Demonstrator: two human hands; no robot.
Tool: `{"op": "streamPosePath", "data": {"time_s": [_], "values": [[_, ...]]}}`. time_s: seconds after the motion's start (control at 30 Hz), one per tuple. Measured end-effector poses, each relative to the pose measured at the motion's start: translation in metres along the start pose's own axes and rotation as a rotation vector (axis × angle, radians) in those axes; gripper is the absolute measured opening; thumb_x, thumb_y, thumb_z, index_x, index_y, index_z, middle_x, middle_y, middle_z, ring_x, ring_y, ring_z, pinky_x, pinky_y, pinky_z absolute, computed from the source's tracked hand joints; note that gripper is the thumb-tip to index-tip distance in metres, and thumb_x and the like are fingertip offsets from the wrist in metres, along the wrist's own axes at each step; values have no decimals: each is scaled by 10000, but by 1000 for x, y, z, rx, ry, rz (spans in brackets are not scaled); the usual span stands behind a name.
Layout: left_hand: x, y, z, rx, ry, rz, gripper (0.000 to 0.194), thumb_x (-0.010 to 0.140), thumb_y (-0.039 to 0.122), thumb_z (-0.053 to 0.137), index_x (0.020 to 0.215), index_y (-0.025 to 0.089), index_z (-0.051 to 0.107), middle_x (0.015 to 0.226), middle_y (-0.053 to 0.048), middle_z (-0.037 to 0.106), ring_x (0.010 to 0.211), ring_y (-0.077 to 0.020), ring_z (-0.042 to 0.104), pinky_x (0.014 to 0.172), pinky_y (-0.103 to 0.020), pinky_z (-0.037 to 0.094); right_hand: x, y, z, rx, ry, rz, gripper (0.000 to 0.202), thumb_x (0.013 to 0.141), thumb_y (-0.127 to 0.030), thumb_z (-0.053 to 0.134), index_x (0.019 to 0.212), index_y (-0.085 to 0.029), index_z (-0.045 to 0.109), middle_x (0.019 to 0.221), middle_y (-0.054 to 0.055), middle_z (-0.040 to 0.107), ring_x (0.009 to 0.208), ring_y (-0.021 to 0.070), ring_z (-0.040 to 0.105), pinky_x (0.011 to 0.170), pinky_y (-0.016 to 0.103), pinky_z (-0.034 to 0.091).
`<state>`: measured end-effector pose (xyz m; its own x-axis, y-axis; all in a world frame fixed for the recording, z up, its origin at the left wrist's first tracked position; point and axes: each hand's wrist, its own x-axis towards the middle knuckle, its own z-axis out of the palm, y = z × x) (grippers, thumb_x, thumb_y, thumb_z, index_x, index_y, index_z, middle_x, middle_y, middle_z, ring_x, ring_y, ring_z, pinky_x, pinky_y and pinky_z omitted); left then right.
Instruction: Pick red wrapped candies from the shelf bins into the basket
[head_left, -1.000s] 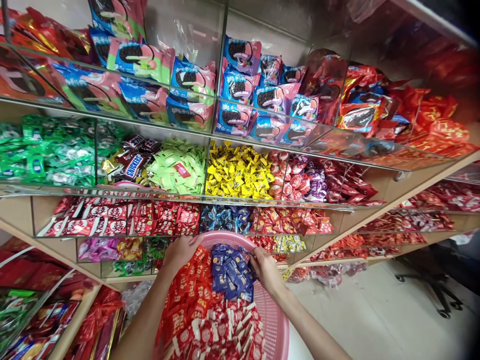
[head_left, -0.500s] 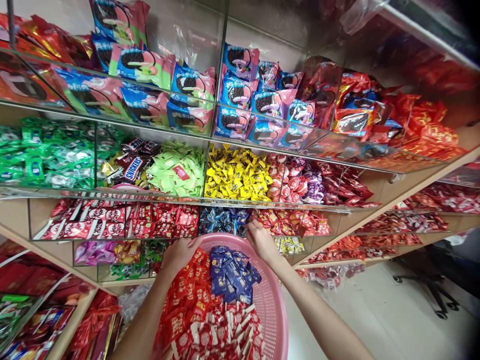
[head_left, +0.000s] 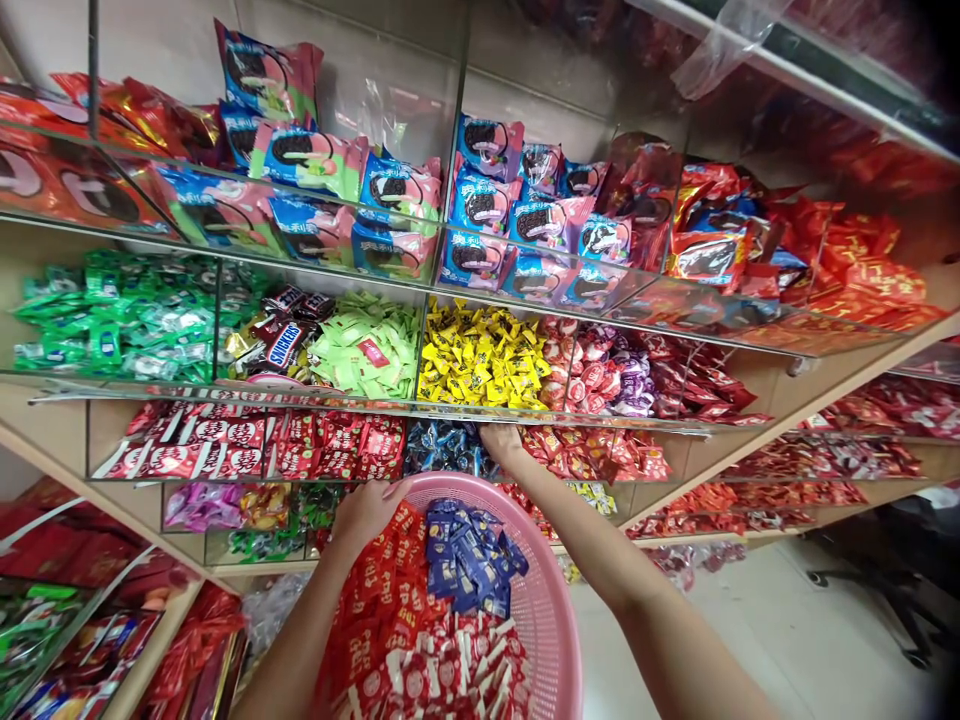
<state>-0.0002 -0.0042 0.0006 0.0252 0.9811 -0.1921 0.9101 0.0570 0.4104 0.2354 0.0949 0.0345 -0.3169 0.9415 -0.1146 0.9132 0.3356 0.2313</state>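
My left hand (head_left: 369, 518) is closed on the far-left rim of a pink plastic basket (head_left: 559, 610). Inside the basket lie red candy packets (head_left: 386, 575), dark blue candy packets (head_left: 476, 555) and red-and-white wrapped candies (head_left: 442, 670). My right hand (head_left: 501, 443) reaches past the rim into a shelf compartment, at the right side of dark blue wrapped candies (head_left: 442, 450). Its fingers are mostly hidden under the shelf edge, so their grip does not show. Right beside that hand are red candy packets (head_left: 592, 450).
Above are yellow candies (head_left: 484, 360), light green packets (head_left: 367, 350) and green candies (head_left: 120, 320). Oreo packs (head_left: 480, 200) fill the upper shelf. Glass shelf edges (head_left: 360, 402) jut out over my hands. A wheeled chair base (head_left: 892, 600) stands on the floor at right.
My right hand has left the basket's rim area and moved forward into the compartment beside the dark blue candies. My left hand still holds the basket. The view has shifted slightly.
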Motion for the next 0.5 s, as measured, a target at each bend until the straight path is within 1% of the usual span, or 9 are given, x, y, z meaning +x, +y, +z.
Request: {"op": "streamPosePath", "data": {"time_s": [0.17,0.23,0.3,0.4,0.47,0.5], "values": [[1,-1,1,-12,5,-4,670,757,717,186,683,199,605,735,-95,655,660,-214,606,513,-242,288,2,1,-1,4,61,42,510,769,-72,409,1278,-99,435,1177,191,565,1071,249,527,1003,438,290],[1,-1,1,-13,4,-7,677,755,721,179,688,201,608,738,-95,657,662,-216,608,513,-241,290,0,0,-2,9,82,58,500,767,-63,408,1265,-92,447,1158,193,575,1059,252,530,989,440,302],[0,-1,1,-3,1,-9,676,760,715,170,678,204,605,739,-94,659,665,-220,609,516,-242,294,-4,1,-5,17,102,76,452,774,-53,397,1215,-77,495,1110,206,596,1025,261,543,960,436,325],[0,1,-1,9,-6,-7,653,774,692,177,679,206,603,744,-91,660,656,-216,605,518,-241,303,-19,3,-11,35,130,99,363,796,-64,391,1118,-55,559,1010,225,623,945,271,565,896,423,362],[-1,2,-3,12,-12,-7,644,779,682,179,669,204,596,734,-88,657,645,-210,600,514,-238,302,-37,4,-15,39,155,109,324,817,-116,415,1101,-63,560,990,218,620,935,276,554,866,418,371],[-1,2,-4,13,-14,-6,644,780,680,178,658,202,591,728,-86,655,640,-208,599,512,-236,300,-48,4,-16,69,189,112,314,826,-158,434,1104,-78,555,1002,207,611,954,278,537,859,416,370]]}}
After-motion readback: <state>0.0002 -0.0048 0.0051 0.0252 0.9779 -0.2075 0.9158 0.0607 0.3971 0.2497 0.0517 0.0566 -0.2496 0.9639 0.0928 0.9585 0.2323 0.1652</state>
